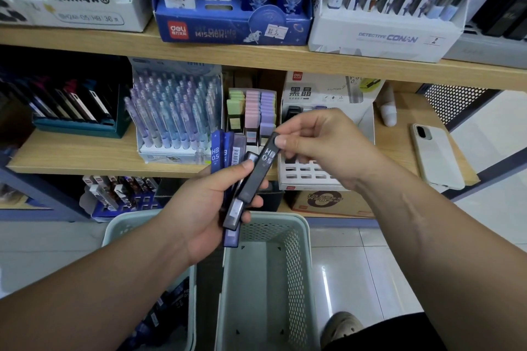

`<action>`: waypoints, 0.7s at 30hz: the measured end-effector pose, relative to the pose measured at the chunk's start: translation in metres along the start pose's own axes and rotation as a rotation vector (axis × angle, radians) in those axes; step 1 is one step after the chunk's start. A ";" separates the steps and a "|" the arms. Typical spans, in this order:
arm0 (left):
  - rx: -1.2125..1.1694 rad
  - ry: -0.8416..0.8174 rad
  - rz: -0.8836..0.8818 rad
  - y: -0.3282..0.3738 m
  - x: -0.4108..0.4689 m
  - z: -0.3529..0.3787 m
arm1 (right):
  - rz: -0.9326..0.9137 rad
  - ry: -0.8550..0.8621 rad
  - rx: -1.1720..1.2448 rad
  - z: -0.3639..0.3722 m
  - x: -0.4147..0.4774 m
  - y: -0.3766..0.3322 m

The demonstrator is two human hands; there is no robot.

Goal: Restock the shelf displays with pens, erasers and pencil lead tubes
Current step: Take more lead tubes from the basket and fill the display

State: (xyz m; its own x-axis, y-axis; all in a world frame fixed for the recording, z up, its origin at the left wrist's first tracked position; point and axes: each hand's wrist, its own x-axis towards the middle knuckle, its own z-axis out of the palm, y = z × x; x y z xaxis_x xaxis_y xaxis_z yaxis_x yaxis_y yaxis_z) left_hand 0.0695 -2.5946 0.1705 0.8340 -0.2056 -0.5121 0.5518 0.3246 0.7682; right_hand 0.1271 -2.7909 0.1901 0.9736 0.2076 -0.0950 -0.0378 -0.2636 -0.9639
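The left hand [199, 208] grips a fanned bunch of lead tubes [216, 151] above the pale basket [302, 226]. Its thumb presses across their fronts and its fingers [255, 203] are curled round behind. The right hand [316, 148] has its fingers [299, 122] clamped on the top end of one dark tube [261, 171] marked HB 0.5, whose lower part lies in against the bunch.

The step looks like drawing this one tube free for the white display box [328, 94]. The box stands on the shelf [85, 154] just behind the right hand, beside the erasers [258, 111].

To do it well:

- **Left thumb:** it should ease only slightly. A full release would likely let the neighbouring tubes slide down into the basket.
- **Direction of pull:** it is best made along the tube's own length, up and to the right, not sideways across the fan.
- **Pinch point:** gripping just below the end may be safer than on the cap, which could pop off.
- **Placing:** turn the printed face forward and drop the tube upright into a free slot of the box. The slots at its front appear open.
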 end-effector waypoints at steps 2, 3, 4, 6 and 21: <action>-0.025 0.011 -0.014 0.001 0.000 0.000 | -0.013 0.096 0.061 -0.013 0.001 -0.002; -0.041 0.025 -0.026 0.001 0.000 0.001 | -0.024 0.154 0.072 -0.020 0.001 -0.002; -0.060 0.040 -0.041 0.002 0.000 0.001 | -0.036 0.212 0.067 -0.026 0.001 -0.001; -0.091 0.069 -0.068 0.002 0.001 0.001 | -0.061 0.308 -0.001 -0.037 -0.001 0.002; -0.080 0.098 -0.045 -0.001 0.003 0.004 | -0.326 0.248 -0.776 -0.026 0.006 0.035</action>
State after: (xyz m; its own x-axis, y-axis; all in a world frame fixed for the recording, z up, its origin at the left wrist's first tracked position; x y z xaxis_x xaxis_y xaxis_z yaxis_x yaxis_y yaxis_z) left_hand 0.0713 -2.5990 0.1696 0.8017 -0.1316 -0.5831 0.5825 0.3910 0.7126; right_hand 0.1378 -2.8228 0.1622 0.9335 0.1972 0.2995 0.3267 -0.8121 -0.4836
